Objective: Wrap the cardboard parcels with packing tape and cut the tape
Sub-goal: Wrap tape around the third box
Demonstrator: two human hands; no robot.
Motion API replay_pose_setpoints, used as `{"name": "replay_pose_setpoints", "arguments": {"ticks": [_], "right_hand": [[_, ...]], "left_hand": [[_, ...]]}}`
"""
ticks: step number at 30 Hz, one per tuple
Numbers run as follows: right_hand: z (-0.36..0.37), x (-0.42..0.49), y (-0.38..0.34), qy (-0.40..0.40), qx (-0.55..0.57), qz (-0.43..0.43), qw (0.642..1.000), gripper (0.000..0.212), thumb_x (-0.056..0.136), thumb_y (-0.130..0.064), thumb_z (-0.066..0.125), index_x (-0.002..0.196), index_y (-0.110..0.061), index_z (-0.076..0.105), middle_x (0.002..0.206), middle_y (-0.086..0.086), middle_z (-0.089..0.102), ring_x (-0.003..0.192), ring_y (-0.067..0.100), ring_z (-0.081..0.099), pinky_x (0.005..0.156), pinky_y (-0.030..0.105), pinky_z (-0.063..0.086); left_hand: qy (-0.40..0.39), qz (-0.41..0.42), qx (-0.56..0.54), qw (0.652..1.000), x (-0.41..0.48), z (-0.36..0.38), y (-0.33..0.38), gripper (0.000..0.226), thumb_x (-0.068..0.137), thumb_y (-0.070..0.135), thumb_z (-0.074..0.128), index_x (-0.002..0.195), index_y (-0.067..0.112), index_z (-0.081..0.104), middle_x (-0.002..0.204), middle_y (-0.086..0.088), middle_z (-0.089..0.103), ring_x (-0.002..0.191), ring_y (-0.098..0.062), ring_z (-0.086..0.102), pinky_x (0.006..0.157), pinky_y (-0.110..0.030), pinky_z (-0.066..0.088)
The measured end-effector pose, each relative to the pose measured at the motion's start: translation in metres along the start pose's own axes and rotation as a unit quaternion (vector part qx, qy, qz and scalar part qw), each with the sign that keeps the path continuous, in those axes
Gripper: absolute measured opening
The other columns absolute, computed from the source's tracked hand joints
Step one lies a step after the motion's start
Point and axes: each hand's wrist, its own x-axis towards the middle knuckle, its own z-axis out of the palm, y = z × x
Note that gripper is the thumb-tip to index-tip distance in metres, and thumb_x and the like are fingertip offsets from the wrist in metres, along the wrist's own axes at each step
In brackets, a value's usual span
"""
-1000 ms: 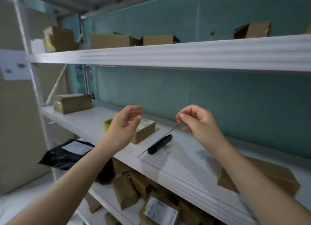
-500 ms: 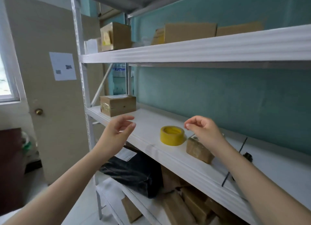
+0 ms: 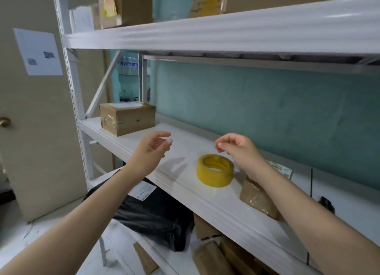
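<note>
A yellow roll of packing tape [image 3: 214, 169] lies flat on the white middle shelf [image 3: 181, 189]. Just right of it sits a small taped cardboard parcel [image 3: 258, 198], partly hidden by my right forearm. A second, larger parcel [image 3: 127, 118] stands at the shelf's far left end. My left hand [image 3: 152, 151] hovers left of the roll with relaxed fingers, holding nothing. My right hand [image 3: 238, 149] hangs above the roll's right side, fingers loosely curled and empty. A black cutter [image 3: 326, 205] peeks out behind my right arm.
The upper shelf [image 3: 246, 25] carries several cardboard boxes and overhangs the work area. A black poly bag [image 3: 156, 213] and several brown parcels [image 3: 207, 258] fill the lower shelf. A beige door [image 3: 30, 130] stands left; the teal wall backs the shelf.
The view has swung left along the shelf. Both hands moved left with it and now flank the tape roll; the cutter has slid behind my right arm. Neither hand took hold of anything.
</note>
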Motion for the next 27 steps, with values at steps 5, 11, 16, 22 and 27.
{"name": "replay_pose_setpoints", "arguments": {"ticks": [5,11,16,22,27], "right_hand": [[0.009,0.017,0.027,-0.096,-0.111,0.018,0.989,0.017,0.081,-0.010,0.070,0.071,-0.022,0.062,0.074,0.002,0.064,0.065,0.011,0.056,0.063,0.024,0.047],[0.023,0.029,0.033,-0.118,-0.372,0.034,0.920,0.048,0.061,-0.051,0.077,0.086,-0.011,0.065,0.082,0.003,0.067,0.077,0.019,0.062,0.067,0.032,0.049],[0.031,0.029,0.023,-0.150,-0.385,0.075,0.908,0.035,0.068,-0.034,0.076,0.082,-0.003,0.070,0.069,0.004,0.054,0.064,0.018,0.048,0.058,0.027,0.038],[0.019,0.024,0.011,-0.068,-0.363,0.102,0.924,0.019,0.072,-0.017,0.063,0.070,0.002,0.066,0.062,0.008,0.043,0.058,0.018,0.038,0.053,0.026,0.032],[-0.029,0.015,-0.002,0.088,-0.125,0.194,0.969,0.011,0.076,-0.009,0.068,0.074,-0.009,0.057,0.066,0.012,0.039,0.060,0.020,0.038,0.057,0.031,0.028]], "left_hand": [[-0.030,-0.016,-0.011,0.999,0.020,0.030,-0.011,0.015,0.093,0.019,0.056,0.099,0.032,0.058,0.097,-0.010,0.065,0.088,-0.018,0.061,0.075,-0.025,0.050],[-0.053,-0.044,-0.029,0.997,0.038,0.048,-0.028,0.010,0.094,0.021,0.055,0.100,0.028,0.059,0.095,-0.009,0.064,0.086,-0.017,0.062,0.072,-0.024,0.050],[-0.105,-0.061,-0.036,0.992,0.054,0.056,-0.034,0.013,0.095,0.019,0.053,0.107,0.020,0.057,0.102,-0.011,0.063,0.083,-0.013,0.063,0.071,-0.025,0.050],[-0.167,-0.064,-0.072,0.981,0.070,0.068,-0.030,0.022,0.094,0.020,0.054,0.115,0.014,0.056,0.102,-0.009,0.063,0.084,-0.011,0.062,0.073,-0.025,0.049],[-0.235,-0.056,-0.139,0.960,0.076,0.078,-0.026,0.034,0.086,0.019,0.065,0.119,0.017,0.057,0.095,0.000,0.065,0.078,-0.002,0.068,0.079,-0.027,0.051]]}}
